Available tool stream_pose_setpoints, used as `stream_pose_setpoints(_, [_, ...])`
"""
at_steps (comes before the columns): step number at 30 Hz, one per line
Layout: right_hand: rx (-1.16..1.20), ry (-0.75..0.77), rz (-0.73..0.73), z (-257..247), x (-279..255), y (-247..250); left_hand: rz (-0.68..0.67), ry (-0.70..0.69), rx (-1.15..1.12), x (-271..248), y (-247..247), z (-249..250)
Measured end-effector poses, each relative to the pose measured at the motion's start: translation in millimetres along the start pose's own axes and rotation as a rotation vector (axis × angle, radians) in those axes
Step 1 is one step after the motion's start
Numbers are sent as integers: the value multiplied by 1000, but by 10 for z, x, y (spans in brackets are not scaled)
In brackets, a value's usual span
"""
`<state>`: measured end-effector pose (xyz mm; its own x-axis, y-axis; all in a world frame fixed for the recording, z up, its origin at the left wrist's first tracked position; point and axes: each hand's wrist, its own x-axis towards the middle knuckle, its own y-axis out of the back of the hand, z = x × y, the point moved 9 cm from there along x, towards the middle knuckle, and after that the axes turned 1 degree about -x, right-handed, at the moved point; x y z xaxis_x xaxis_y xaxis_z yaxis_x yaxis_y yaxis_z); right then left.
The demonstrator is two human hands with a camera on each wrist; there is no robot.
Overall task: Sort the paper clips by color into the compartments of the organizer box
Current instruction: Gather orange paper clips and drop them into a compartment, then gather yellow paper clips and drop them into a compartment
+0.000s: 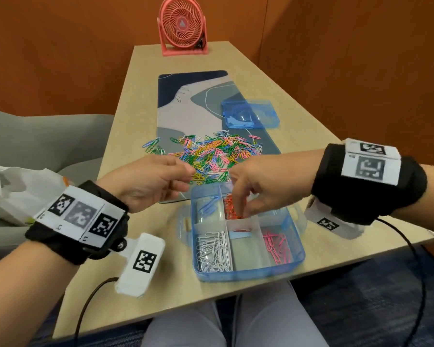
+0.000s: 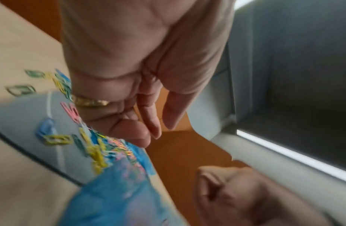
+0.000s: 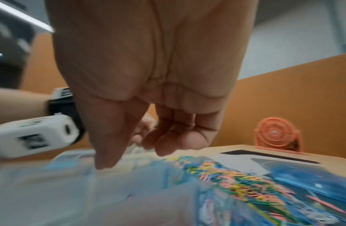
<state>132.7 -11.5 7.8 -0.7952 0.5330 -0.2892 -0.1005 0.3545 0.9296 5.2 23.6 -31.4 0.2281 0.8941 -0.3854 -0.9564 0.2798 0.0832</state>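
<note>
Nearest, the organizer box [image 1: 248, 271] sits at the table [image 1: 311, 116] edge, w/ white, pink, orange & blue clips in 4 of 6 compartments. Right hand [image 1: 261, 189] dips fingers-down over the orange section, prob. dropping a clip; grip can't be told. Left hand [image 1: 148, 181] hovers, loosely curled, empty. Beyond: the mixed paper clips [image 1: 211, 154], then 1 lid [image 1: 251, 113], 1 fan [image 1: 182, 26].

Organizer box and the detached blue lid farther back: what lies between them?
In the head view, the mixed pile of paper clips on the desk mat lies between the organizer box and the lid.
</note>
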Motion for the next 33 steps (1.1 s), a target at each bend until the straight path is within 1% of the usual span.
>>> stream_pose_setpoints(2, [-90, 57, -58, -156, 21, -122, 12, 12, 130, 19, -23, -93])
stream_pose_setpoints(4, [-190, 45, -104, -197, 33, -201, 1, 24, 224, 35, -78, -164])
stream_pose_setpoints(7, [-179, 14, -89, -207, 33, -157, -40, 20, 276, 54, -136, -201])
stream_pose_setpoints(9, [-128, -67, -66, -125, 38, -92, -53, 18, 260, 52, -140, -192])
stream_pose_setpoints(10, [-111, -119, -77, -65, 46, -86, -55, 19, 242, 48, -137, -187])
stream_pose_setpoints(12, [-57, -186, -143, 9, 71, -122, -61, 27, 210, 32, -143, -180])
stream_pose_setpoints(15, [52, -230, -252, 58, 117, -211, -76, 40, 181, 25, -148, -195])
stream_pose_setpoints(17, [70, -259, -292, 91, 138, -266, -78, 41, 168, 28, -142, -204])
stream_pose_setpoints(24, [119, -295, -322, 126, 166, -362, -82, 51, 143, 50, -140, -225])
stream_pose_setpoints(28, [67, -304, -304, 150, 182, -332, -92, 49, 138, 51, -151, -229])
stream_pose_setpoints(33, [80, -305, -283, 175, 197, -297, -96, 43, 138, 51, -144, -230])
